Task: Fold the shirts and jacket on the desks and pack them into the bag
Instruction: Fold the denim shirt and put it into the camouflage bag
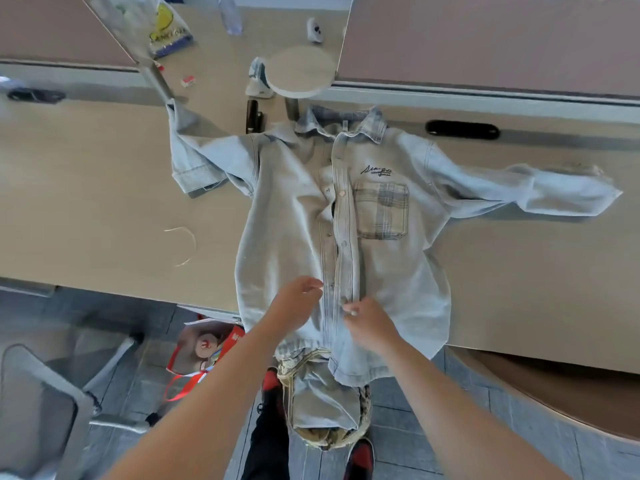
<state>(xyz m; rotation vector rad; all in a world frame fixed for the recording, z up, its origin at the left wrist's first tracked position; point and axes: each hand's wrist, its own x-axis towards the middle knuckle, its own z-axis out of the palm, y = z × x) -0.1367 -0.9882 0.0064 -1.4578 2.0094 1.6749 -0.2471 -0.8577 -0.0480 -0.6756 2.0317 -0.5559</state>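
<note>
A pale blue denim jacket [287,209] lies face up on the desk [86,202], sleeves spread left and right, its hem hanging over the near edge. It has a plaid chest pocket and collar. My left hand [298,299] and my right hand [367,317] meet at the button placket near the hem, fingers pinching the two front edges. A red and white bag [204,348] stands on the floor under the desk edge, left of my legs. More folded denim and a patterned cloth [322,400] sit below the hem, near my lap.
A round stand [301,71], a plastic packet [166,26] and a small white device [315,29] sit at the back of the desk. A thin wire loop [183,244] lies left of the jacket. A grey chair [45,403] is at lower left.
</note>
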